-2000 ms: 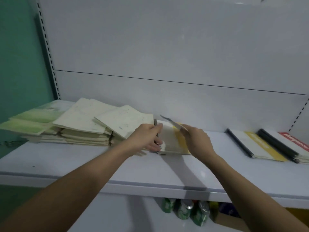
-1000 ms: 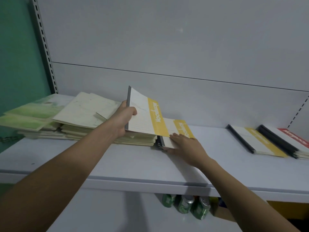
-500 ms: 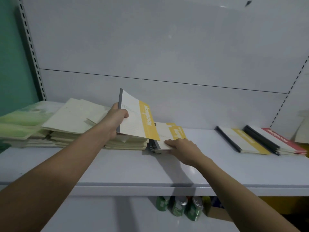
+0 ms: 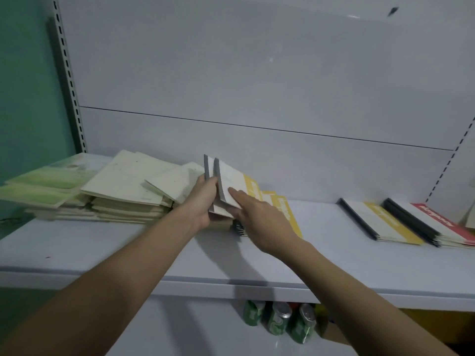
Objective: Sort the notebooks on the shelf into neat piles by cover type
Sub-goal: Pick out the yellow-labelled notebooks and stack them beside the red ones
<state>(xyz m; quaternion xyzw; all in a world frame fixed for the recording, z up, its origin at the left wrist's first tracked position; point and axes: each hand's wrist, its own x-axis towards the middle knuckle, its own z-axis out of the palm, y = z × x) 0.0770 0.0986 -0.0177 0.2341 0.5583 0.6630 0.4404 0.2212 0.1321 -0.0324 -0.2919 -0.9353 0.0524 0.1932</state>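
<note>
On the long white shelf (image 4: 334, 268), near its middle, the person's left hand (image 4: 199, 201) grips two thin white notebooks with a yellow band and grey spine (image 4: 231, 181) by their spine edge, thumb and fingers curled round them so they stand tilted up off the board. The right hand (image 4: 257, 214) lies against the front cover of the nearer one; its forefinger is laid nearly straight on the white part, while whether the thumb pinches underneath cannot be made out. Below both hands sits a low stack of the same yellow-banded notebooks (image 4: 285, 214), touching the sprawl of cream paper-covered notebooks (image 4: 123, 186) to its left. Further left are pale green-covered notebooks (image 4: 43, 186), loosely fanned. Well apart on the right lie a neat yellow-banded pile (image 4: 380, 222) and, just beside it, a red-banded pile with black spines (image 4: 437, 222).

The step looks like gathering yellow-banded copies one by one. To do it well, I would square the two spines together in the left hand before adding more, keep the bands facing the same way, and lift rather than drag, since the cream sprawl touching the stack would shift easily. Carrying the bundle across to the matching pile on the right seems sensible.
</note>
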